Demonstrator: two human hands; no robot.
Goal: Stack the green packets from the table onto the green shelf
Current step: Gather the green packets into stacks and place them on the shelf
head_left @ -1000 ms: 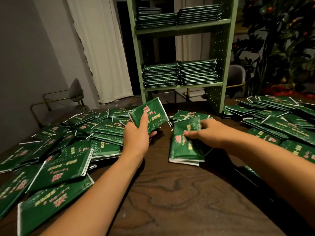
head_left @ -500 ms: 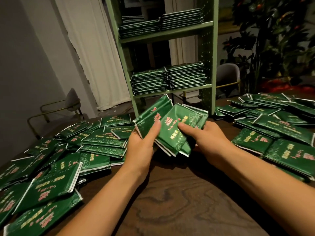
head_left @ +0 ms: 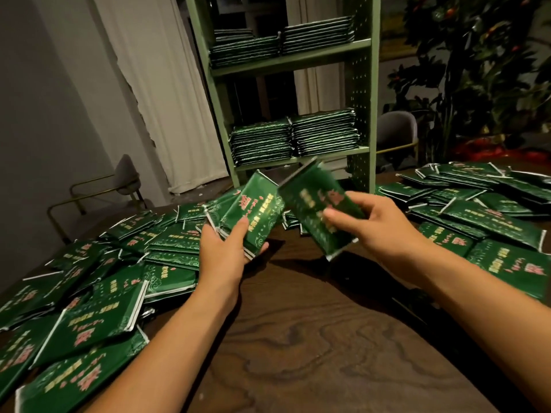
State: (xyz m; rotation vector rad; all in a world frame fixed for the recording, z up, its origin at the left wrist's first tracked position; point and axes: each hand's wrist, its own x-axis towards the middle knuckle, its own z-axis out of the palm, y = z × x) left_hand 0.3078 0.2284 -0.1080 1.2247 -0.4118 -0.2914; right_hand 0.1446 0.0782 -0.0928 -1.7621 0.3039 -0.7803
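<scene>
Worktop (head_left: 313,347): dark brown wood with swirly lines, right in front.
Loose packets (head_left: 98,311): lots of green packets lie in messy heaps on the left and right of the worktop.
Left hand (head_left: 222,248): its fingers and thumb are curled round a small bunch of packets (head_left: 256,213), held up off the worktop.
Right hand (head_left: 375,225): it pinches one blurry packet (head_left: 313,210), tilted, just beside the bunch.
Green shelf (head_left: 362,93): stands behind the worktop.
Stacked packets (head_left: 293,138): neat piles sit side by side on two shelf boards.
</scene>
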